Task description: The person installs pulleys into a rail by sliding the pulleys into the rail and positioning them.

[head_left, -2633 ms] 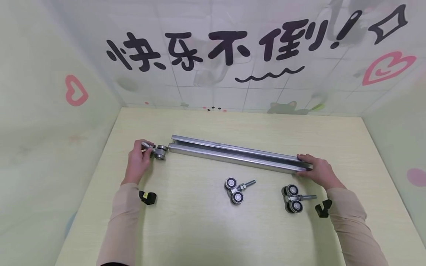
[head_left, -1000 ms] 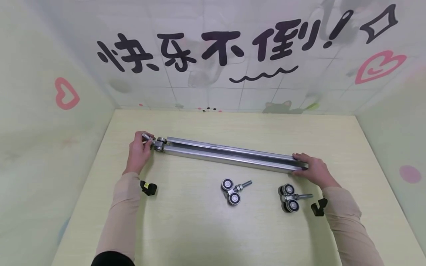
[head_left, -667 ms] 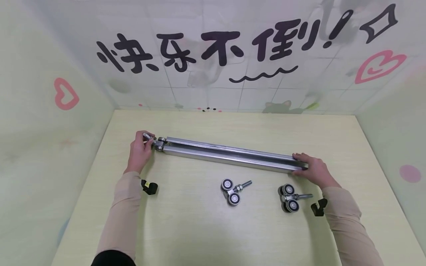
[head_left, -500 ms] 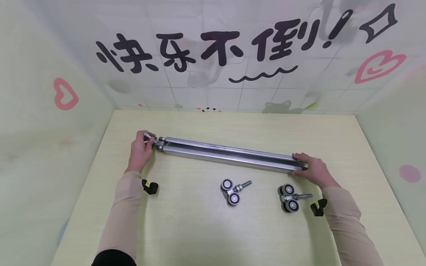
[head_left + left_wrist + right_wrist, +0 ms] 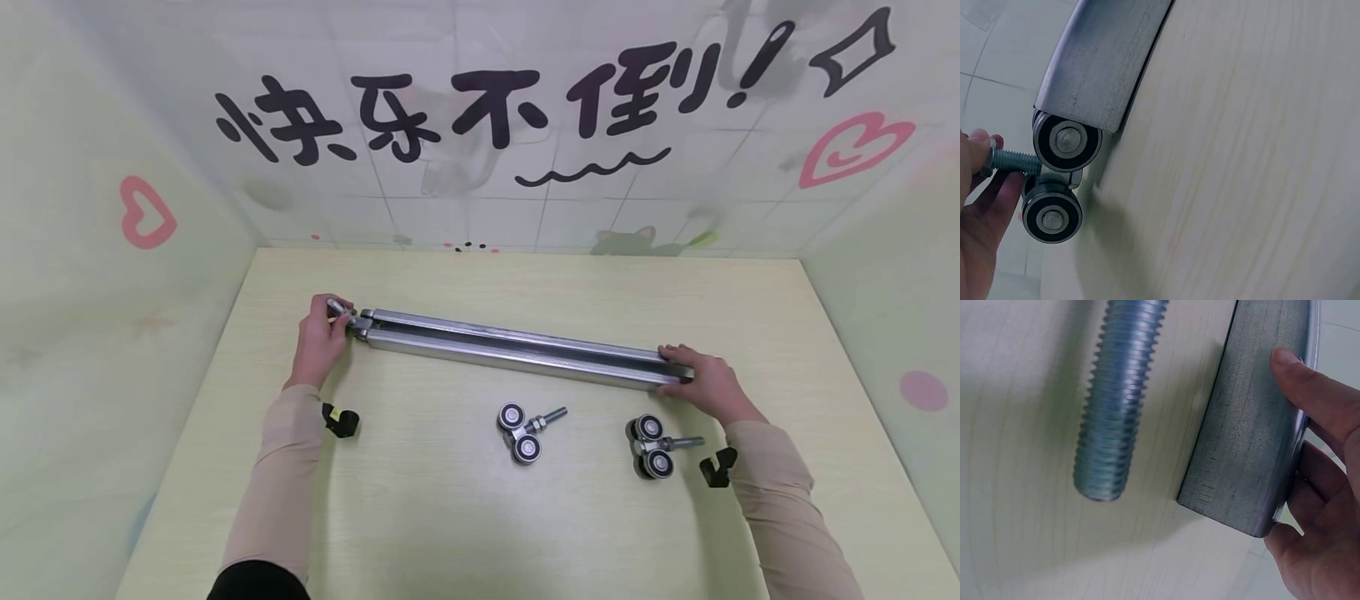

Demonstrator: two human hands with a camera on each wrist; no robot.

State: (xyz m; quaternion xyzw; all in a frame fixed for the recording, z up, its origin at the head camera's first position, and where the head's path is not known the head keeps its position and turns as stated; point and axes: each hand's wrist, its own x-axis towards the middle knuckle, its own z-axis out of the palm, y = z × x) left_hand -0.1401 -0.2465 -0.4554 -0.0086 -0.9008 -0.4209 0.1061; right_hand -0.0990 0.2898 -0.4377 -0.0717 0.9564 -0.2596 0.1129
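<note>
A slotted metal rail (image 5: 517, 348) lies slantwise across the table, its slot facing up. At its left end my left hand (image 5: 318, 342) pinches the threaded bolt (image 5: 1016, 162) of a roller trolley. In the left wrist view one wheel (image 5: 1067, 142) is partly inside the rail's end, while another wheel (image 5: 1052, 217) is outside it. My right hand (image 5: 716, 385) grips the rail's right end; the right wrist view shows the thumb (image 5: 1310, 387) on the rail's side (image 5: 1241, 425).
Two more roller trolleys lie in front of the rail, one near the middle (image 5: 527, 448) and one at the right (image 5: 658, 464). The latter's bolt (image 5: 1116, 400) looms close in the right wrist view. Printed walls (image 5: 465, 167) enclose the table (image 5: 465, 517).
My left hand has moved right with the trolley, from apart from the rail to its leading wheels partly within the rail's end. My right hand keeps its grip.
</note>
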